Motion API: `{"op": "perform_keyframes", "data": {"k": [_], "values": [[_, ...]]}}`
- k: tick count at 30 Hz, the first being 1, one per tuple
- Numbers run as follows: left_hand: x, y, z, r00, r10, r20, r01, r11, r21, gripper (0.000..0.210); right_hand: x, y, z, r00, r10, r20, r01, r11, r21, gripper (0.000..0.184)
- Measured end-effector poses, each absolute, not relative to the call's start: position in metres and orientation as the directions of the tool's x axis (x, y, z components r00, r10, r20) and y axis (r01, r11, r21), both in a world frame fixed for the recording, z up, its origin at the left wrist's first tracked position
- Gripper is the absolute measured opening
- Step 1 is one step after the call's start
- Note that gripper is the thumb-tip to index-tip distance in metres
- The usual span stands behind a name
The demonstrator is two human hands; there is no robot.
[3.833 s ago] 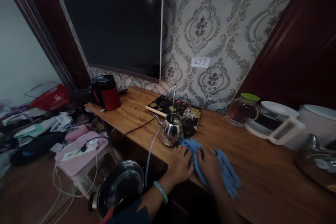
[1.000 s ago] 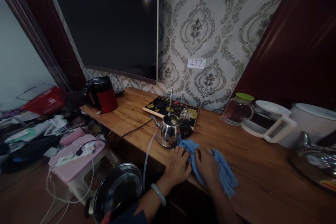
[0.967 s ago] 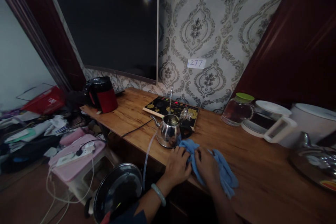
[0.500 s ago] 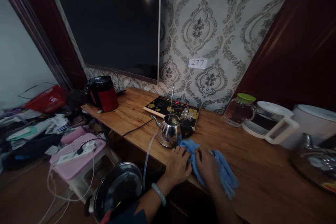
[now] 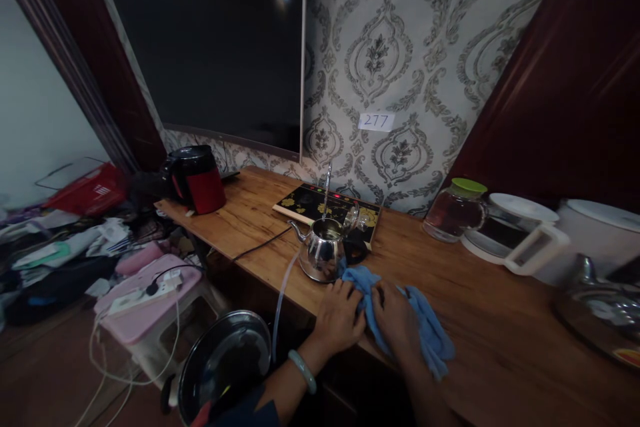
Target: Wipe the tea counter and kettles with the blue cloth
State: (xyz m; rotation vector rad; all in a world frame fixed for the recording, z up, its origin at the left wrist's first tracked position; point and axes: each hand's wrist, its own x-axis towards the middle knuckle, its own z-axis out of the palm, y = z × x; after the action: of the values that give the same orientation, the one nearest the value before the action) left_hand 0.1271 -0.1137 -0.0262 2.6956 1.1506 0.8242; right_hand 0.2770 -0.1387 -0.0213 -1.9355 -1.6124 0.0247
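Observation:
A small shiny metal teapot [image 5: 321,251] stands without its lid on the wooden counter, its spout to the left and black handle to the right. Just in front of it, my left hand [image 5: 340,317] lies on the counter's front edge, fingers outstretched, a pale bangle on the wrist. Bunched beside the teapot is a blue cloth [image 5: 433,340]. My right hand [image 5: 397,320] rests on this cloth with its fingers curled into it. Behind the teapot, a thin metal spout [image 5: 327,190] rises over the black panel of an electric tea stove [image 5: 305,201].
A red and black kettle [image 5: 205,180] occupies the counter's left end. To the right are a green-lidded glass jug [image 5: 455,210], a white-handled jug [image 5: 537,250] and a metal kettle [image 5: 600,307]. Below stand a dark basin [image 5: 225,360] and a pink stool [image 5: 135,320] with a power strip.

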Motion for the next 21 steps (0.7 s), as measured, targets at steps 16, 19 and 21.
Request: {"op": "perform_keyframes", "data": {"k": [16,19,21], "values": [[0.128,-0.1126,-0.0309,0.556,0.692,0.46,0.639,-0.71,0.296,0.02,0.2784,-0.1368,-0.0265,0.256,0.891,0.375,0.89,-0.066,-0.45,0.024],[0.1282,-0.1122,-0.0302,0.557,0.69,0.462,0.644,-0.71,0.284,0.02,0.2783,-0.1367,-0.0259,0.254,0.893,0.371,0.893,-0.069,-0.445,0.024],[0.1282,-0.1122,-0.0298,0.555,0.684,0.473,0.643,-0.714,0.278,0.02,0.2785,-0.1365,-0.0257,0.253,0.894,0.37,0.893,-0.069,-0.444,0.023]]}}
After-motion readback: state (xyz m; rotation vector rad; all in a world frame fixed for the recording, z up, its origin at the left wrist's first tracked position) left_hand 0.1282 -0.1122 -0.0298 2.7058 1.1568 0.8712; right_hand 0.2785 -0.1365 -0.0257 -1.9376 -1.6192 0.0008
